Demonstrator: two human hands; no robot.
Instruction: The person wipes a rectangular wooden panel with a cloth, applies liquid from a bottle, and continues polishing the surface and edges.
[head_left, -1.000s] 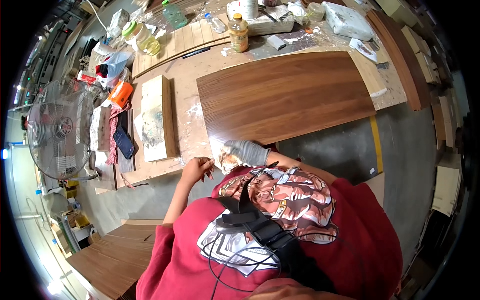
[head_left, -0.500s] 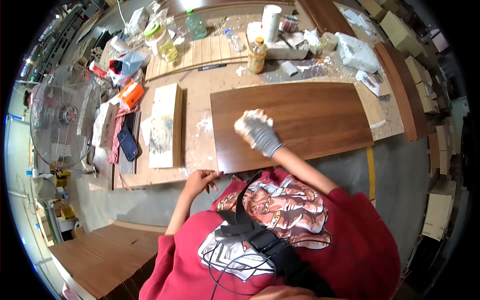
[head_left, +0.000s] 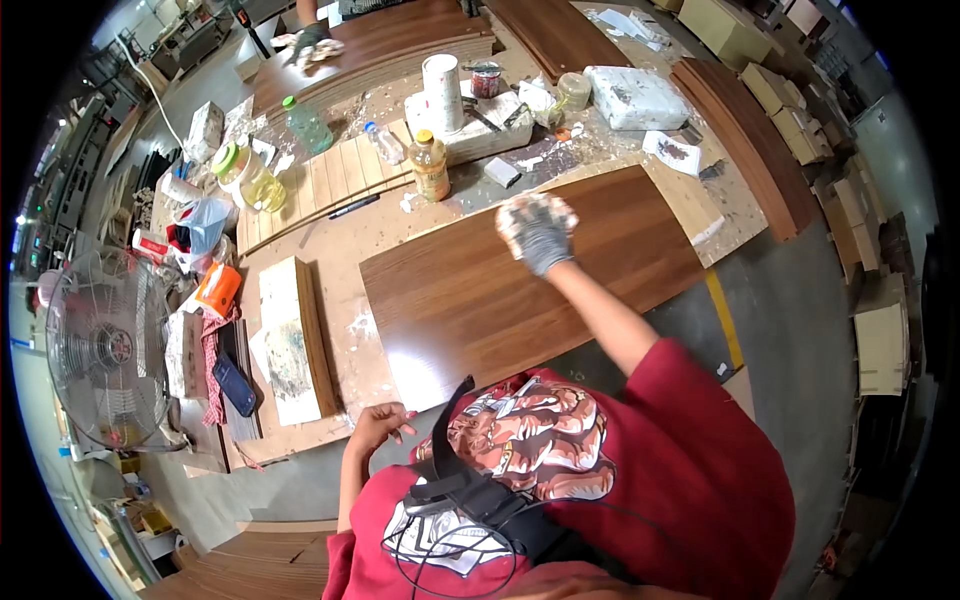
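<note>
A brown wood-grain board point(head_left: 470, 300) lies flat on the worktable in front of me. My right hand point(head_left: 548, 238), in a grey glove, presses a crumpled whitish rag point(head_left: 512, 222) against the board's surface near its far edge. Its fingers are closed over the rag, which partly hides them. My left hand point(head_left: 382, 426) is bare, held low by the board's near left corner. The fingers there are loosely bent and apart, with nothing seen in them. Left of the board sits a pale wooden block point(head_left: 290, 340) with dark stains.
Bottles, including one with a yellow cap point(head_left: 429, 168), and a white cylinder point(head_left: 442, 95) stand beyond the board. A fan point(head_left: 110, 345) and a phone point(head_left: 234, 385) are at left. Across the table, another person's gloved hand point(head_left: 312, 42) holds a rag on a second board.
My right hand has slid the rag across the board toward its far edge. The view has shifted, bringing the other person's hand into sight. My left hand stays near the board's corner.
</note>
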